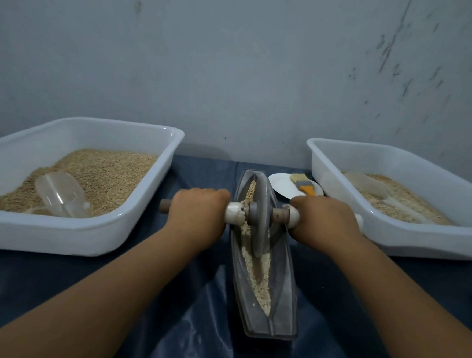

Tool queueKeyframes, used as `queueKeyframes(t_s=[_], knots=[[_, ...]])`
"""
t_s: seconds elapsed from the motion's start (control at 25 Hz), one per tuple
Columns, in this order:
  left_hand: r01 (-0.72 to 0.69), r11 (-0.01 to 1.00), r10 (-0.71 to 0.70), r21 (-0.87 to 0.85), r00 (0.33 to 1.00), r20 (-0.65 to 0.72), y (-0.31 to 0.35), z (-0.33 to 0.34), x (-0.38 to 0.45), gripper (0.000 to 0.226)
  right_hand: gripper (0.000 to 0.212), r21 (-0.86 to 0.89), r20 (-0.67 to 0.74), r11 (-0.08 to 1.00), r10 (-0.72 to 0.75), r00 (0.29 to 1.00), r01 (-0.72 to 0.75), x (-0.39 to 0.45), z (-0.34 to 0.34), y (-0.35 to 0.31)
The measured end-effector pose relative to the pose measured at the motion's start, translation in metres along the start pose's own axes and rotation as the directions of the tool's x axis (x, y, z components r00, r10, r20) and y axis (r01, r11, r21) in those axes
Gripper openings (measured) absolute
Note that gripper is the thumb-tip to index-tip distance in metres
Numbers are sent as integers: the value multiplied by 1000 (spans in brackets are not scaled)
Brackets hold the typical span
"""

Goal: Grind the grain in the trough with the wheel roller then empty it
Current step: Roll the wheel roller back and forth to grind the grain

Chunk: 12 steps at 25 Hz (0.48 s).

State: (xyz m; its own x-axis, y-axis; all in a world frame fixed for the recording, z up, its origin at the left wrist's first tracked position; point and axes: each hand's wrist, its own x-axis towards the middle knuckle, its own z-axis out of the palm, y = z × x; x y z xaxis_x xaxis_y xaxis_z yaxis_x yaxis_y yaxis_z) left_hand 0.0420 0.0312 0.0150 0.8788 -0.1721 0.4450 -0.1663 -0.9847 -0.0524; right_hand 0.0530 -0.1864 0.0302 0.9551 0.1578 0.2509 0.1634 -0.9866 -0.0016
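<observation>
A long grey boat-shaped trough [283, 299] lies on the dark blue cloth, running away from me. Pale crushed grain [258, 275] lines its groove. The grey wheel roller [260, 217] stands upright in the groove, a little past the trough's middle. My left hand [199, 212] grips the axle handle on the wheel's left side. My right hand [324, 218] grips the handle on its right side. The handle's brown wooden end sticks out past my left hand.
A white tub [149, 200] of whole grain with a clear scoop [60, 193] sits at the left. Another white tub [387, 239] with paler grain and a scoop [365, 183] sits at the right. A white plate [281, 186] holding a yellow-handled brush [303, 183] lies behind the trough. A wall stands close behind.
</observation>
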Motion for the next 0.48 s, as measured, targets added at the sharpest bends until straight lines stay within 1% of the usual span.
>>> queueKeyframes(t_s=[0.08, 0.12, 0.24, 0.28, 0.32, 0.36, 0.44, 0.48], knots=[[-14, 1000, 14, -2, 1000, -22, 1, -7, -15, 23, 13, 8, 14, 1000, -15, 1000, 15, -17, -5, -2], [-31, 1000, 32, 1, 999, -42, 2, -10, -24, 26, 13, 13, 48, 1000, -25, 999, 25, -28, -9, 0], [-159, 987, 156, -9, 977, -145, 4, -22, -53, 43, 16, -3, 182, 997, -77, 980, 79, -54, -25, 9], [-194, 981, 189, -19, 969, -161, 3, -24, -59, 47, 16, -11, 207, 995, -95, 974, 99, -57, -29, 10], [-196, 980, 189, -32, 970, -156, 2, -24, -60, 48, 17, -14, 209, 994, -105, 972, 110, -57, -30, 9], [-179, 983, 172, -48, 977, -123, 0, -23, -58, 48, 18, -21, 183, 994, -106, 977, 112, -54, -29, 6], [-110, 993, 108, -32, 993, -51, 2, -20, -46, 43, 18, -40, 77, 995, -88, 993, 91, -41, -24, -2], [-69, 998, 69, 9, 996, -55, 3, -14, -36, 36, 16, -34, 36, 996, -76, 996, 78, -33, -21, -5]])
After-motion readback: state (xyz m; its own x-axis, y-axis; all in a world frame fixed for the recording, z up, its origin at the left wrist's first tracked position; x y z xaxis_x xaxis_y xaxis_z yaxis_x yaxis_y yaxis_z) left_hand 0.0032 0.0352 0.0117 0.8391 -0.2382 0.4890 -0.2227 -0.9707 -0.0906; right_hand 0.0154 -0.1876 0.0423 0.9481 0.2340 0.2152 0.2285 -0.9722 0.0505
